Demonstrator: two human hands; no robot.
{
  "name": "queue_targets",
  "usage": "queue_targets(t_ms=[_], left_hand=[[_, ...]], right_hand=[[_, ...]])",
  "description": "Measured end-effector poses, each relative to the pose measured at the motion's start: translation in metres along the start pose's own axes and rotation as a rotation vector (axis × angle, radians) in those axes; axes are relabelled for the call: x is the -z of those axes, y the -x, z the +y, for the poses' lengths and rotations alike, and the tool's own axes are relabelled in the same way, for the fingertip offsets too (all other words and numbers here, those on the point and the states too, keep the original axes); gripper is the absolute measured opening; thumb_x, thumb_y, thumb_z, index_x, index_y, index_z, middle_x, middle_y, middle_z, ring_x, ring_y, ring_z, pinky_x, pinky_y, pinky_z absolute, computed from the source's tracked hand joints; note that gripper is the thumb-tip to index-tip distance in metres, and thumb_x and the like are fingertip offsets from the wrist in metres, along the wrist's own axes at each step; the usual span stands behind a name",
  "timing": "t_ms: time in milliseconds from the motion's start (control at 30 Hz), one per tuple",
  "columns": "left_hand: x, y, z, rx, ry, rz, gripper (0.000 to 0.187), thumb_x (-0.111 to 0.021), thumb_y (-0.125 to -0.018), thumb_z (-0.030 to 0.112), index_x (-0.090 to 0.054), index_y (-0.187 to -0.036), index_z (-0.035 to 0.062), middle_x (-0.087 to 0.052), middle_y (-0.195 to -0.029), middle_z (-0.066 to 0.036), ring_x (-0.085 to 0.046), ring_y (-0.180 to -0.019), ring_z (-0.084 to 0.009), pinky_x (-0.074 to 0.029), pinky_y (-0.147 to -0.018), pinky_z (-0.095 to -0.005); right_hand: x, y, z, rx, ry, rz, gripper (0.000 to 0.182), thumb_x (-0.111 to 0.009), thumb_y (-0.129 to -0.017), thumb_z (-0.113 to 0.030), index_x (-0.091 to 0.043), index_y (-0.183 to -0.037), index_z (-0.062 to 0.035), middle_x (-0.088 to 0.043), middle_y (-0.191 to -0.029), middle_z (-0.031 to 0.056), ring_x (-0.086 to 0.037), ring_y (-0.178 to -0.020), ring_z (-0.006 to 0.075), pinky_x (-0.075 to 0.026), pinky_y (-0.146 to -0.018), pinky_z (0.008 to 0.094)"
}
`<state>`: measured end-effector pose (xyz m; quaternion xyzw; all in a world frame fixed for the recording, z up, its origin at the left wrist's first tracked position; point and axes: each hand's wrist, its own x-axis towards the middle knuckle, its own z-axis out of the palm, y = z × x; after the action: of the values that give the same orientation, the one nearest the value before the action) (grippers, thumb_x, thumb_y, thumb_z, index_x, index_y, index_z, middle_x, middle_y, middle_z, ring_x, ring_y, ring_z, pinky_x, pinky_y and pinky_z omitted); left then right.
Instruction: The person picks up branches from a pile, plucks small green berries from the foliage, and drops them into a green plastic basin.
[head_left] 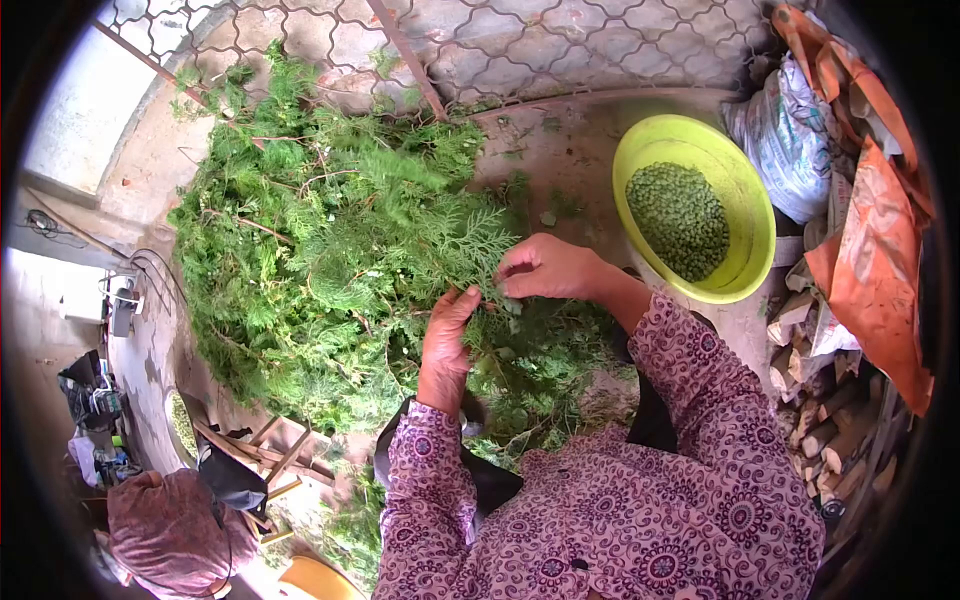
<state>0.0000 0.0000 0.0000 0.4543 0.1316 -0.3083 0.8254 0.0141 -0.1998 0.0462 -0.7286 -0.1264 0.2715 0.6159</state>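
My left hand [447, 345] is closed, thumb against fingers, on a feathery green conifer sprig [470, 240]. Beside it, my right hand [550, 268] pinches at the sprig's edge; what lies between its fingertips is too small to make out. Small pale green cones [514, 307] show just below the right fingers. Both hands are over a big heap of cut conifer branches [290, 270] on the ground. To the right stands a yellow-green basin [745, 205], partly filled with small round green cones [678, 222].
Wire mesh fencing [590, 45] runs along the back. Stacked firewood [835, 430], an orange sheet [875, 270] and a white sack [788, 140] line the right side. At lower left are another person [175, 530], a wooden stool frame [285, 450] and an orange container [315, 580].
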Motion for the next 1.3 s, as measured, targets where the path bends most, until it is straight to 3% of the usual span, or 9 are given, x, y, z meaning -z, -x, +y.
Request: queue_targets(t_ms=[67, 300, 400, 467, 500, 600, 700, 1133, 1300], left_hand=[[0.007, -0.003, -0.005, -0.008, -0.061, 0.091, 0.077, -0.069, -0.073, 0.028, -0.027, -0.129, -0.0044, -0.041, -0.126, -0.017, -0.032, -0.121, -0.0239, -0.025, -0.096, -0.0452], [-0.008, 0.003, -0.003, 0.063, -0.072, 0.149, 0.056, -0.067, -0.076, 0.024, -0.04, -0.118, -0.0025, -0.055, -0.107, -0.011, -0.046, -0.106, -0.0194, -0.034, -0.089, -0.0366], [-0.022, 0.01, 0.001, 0.02, -0.033, 0.048, 0.037, -0.064, -0.078, 0.02, -0.05, -0.107, 0.0013, -0.059, -0.092, -0.009, -0.055, -0.086, -0.0172, -0.046, -0.073, -0.0355], [-0.016, 0.006, -0.003, 0.091, -0.025, 0.013, 0.019, -0.061, -0.08, 0.016, -0.053, -0.092, 0.0043, -0.058, -0.072, -0.004, -0.056, -0.062, -0.0148, -0.048, -0.049, -0.0305], [-0.016, 0.008, -0.002, 0.091, -0.026, 0.013, 0.019, -0.061, -0.08, 0.016, -0.053, -0.092, 0.0043, -0.058, -0.072, -0.004, -0.056, -0.062, -0.0148, -0.048, -0.049, -0.0305], [-0.017, 0.01, 0.007, 0.016, 0.014, 0.102, 0.018, -0.061, -0.08, 0.017, -0.05, -0.088, 0.0049, -0.053, -0.063, -0.004, -0.051, -0.049, -0.0145, -0.043, -0.038, -0.0271], [-0.013, 0.01, 0.011, 0.039, 0.019, 0.138, 0.017, -0.061, -0.08, 0.017, -0.05, -0.087, 0.0058, -0.053, -0.063, -0.004, -0.05, -0.048, -0.0143, -0.043, -0.038, -0.0268], [-0.012, 0.013, 0.014, 0.033, -0.035, 0.064, 0.017, -0.06, -0.082, 0.02, -0.051, -0.085, 0.006, -0.053, -0.062, -0.005, -0.05, -0.05, -0.0131, -0.044, -0.041, -0.0263], [-0.008, 0.013, 0.01, 0.027, -0.059, 0.052, 0.02, -0.061, -0.081, 0.021, -0.049, -0.085, 0.0052, -0.053, -0.063, -0.005, -0.05, -0.051, -0.0135, -0.044, -0.042, -0.0263]], right_hand=[[-0.005, 0.003, -0.001, 0.029, 0.056, 0.04, 0.027, -0.063, -0.073, -0.021, -0.06, -0.086, 0.002, -0.058, -0.067, 0.0031, -0.049, -0.061, 0.0076, -0.041, -0.057, 0.0241], [-0.013, 0.0, 0.003, 0.104, 0.321, 0.194, 0.019, -0.061, -0.067, -0.016, -0.06, -0.079, -0.0001, -0.056, -0.063, 0.0073, -0.051, -0.058, 0.0093, -0.041, -0.054, 0.0257], [-0.016, 0.0, 0.003, 0.078, 0.638, 0.289, 0.019, -0.06, -0.066, -0.015, -0.059, -0.079, -0.0017, -0.054, -0.062, 0.0089, -0.052, -0.057, 0.0102, -0.042, -0.053, 0.0275], [-0.019, -0.005, 0.022, 0.348, 1.1, 0.632, 0.015, -0.057, -0.068, -0.013, -0.057, -0.077, -0.0008, -0.056, -0.064, 0.0073, -0.053, -0.055, 0.0114, -0.042, -0.051, 0.029], [-0.011, -0.003, 0.021, 0.347, 1.099, 0.633, 0.015, -0.057, -0.068, -0.013, -0.057, -0.077, -0.0008, -0.056, -0.064, 0.0073, -0.053, -0.055, 0.0114, -0.042, -0.051, 0.029], [0.02, 0.008, -0.017, -0.076, -0.215, 0.451, 0.007, -0.051, -0.072, -0.004, -0.052, -0.079, -0.0029, -0.055, -0.071, 0.0037, -0.055, -0.064, 0.0137, -0.043, -0.052, 0.0244], [0.019, 0.01, -0.01, 0.003, -0.569, 0.363, 0.013, -0.056, -0.074, -0.008, -0.052, -0.084, -0.0008, -0.054, -0.07, 0.0039, -0.054, -0.063, 0.0117, -0.044, -0.052, 0.0241], [0.005, -0.008, 0.01, -0.012, 0.12, 0.091, 0.032, -0.064, -0.075, -0.023, -0.057, -0.094, 0.0011, -0.055, -0.075, 0.0017, -0.05, -0.062, 0.0065, -0.041, -0.055, 0.0226], [0.001, -0.007, 0.009, -0.001, 0.032, 0.1, 0.032, -0.064, -0.073, -0.021, -0.057, -0.097, -0.0006, -0.055, -0.075, 0.0018, -0.05, -0.064, 0.007, -0.041, -0.057, 0.0229]])
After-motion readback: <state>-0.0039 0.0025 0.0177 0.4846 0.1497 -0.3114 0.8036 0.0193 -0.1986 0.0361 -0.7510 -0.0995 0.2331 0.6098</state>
